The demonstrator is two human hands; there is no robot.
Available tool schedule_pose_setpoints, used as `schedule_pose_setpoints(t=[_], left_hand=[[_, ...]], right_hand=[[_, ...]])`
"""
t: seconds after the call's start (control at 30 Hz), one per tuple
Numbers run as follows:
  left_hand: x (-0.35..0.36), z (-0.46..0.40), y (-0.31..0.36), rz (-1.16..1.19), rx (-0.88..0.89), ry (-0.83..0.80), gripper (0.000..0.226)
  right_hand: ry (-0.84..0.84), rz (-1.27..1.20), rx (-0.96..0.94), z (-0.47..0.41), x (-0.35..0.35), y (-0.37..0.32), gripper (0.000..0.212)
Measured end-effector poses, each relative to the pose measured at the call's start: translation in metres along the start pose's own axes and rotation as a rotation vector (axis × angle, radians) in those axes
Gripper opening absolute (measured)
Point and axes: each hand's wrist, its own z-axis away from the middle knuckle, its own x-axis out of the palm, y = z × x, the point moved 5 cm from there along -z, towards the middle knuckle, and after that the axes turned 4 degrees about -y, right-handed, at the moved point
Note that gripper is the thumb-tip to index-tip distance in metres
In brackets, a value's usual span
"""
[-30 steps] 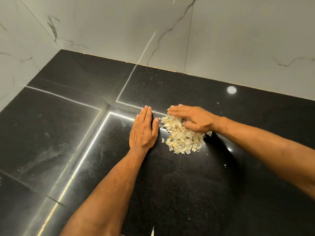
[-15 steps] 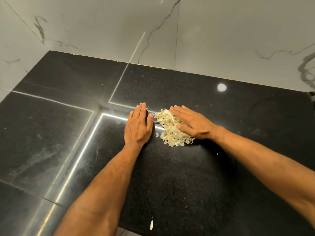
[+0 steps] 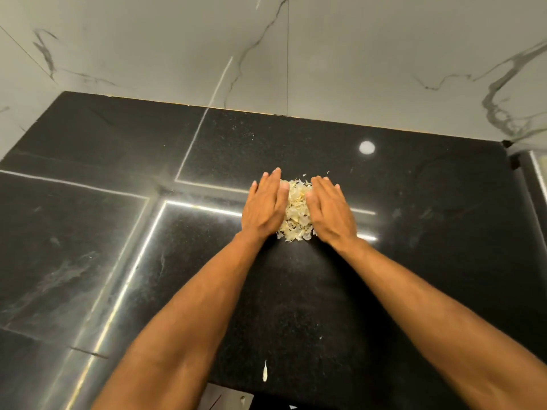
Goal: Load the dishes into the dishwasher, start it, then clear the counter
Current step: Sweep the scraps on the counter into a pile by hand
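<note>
From where I stand, this is the last leg of the job: clearing the table [image 3: 414,261]. No dishes and no dishwasher are in sight, so I take it that part is behind us, though nothing here proves it.

The peelings [image 3: 297,211], a pale heap of papery scraps, sit a little past the middle of the black table, toward twelve o'clock from the person. The left hand [image 3: 264,206] lies at the heap's nine o'clock side and the right hand [image 3: 329,209] at its three o'clock side. Both are flat with straight fingers held together, pressing in against the heap and gripping nothing. The two hands stand apart with only the heap between them.

I judge the next move calls for the fingers to slide under the scraps, cup them and lift the whole lot at once. They look light and flaky, so loose bits could slip out at the six o'clock end, where the heap fans out past the wrists.

One stray peel [image 3: 265,370] lies near the table's front edge, at six o'clock, well apart from the heap, and a few specks sit just behind the fingertips. The palms hide the heap's sides. Where the scraps should go is not shown; no bin is in view.
</note>
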Motion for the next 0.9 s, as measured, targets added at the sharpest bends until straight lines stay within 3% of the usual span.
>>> schedule_pose_setpoints(t=[0.17, 0.27, 0.43, 0.6, 0.7, 0.9], left_hand=[[0.012, 0.009, 0.019, 0.367, -0.094, 0.069, 0.045], [0.012, 0.014, 0.024, 0.680, -0.175, 0.151, 0.058], [0.007, 0.018, 0.024, 0.812, -0.205, 0.286, 0.036], [0.024, 0.026, 0.032, 1.534, -0.410, 0.284, 0.034], [0.026, 0.030, 0.033, 1.752, -0.444, 0.305, 0.042], [0.020, 0.042, 0.037, 1.783, -0.420, 0.402, 0.042]], right_hand=[[0.126, -0.346, 0.063, 0.000, 0.014, -0.031, 0.052], [0.220, -0.567, 0.148, 0.000, 0.019, -0.040, 0.047], [0.314, -1.113, 0.305, 0.002, 0.030, -0.049, 0.033], [0.408, -1.571, 0.464, 0.005, 0.031, -0.040, 0.027], [0.395, -1.689, 0.505, 0.009, 0.030, -0.039, 0.024], [0.359, -1.732, 0.482, 0.020, 0.020, -0.054, 0.017]])
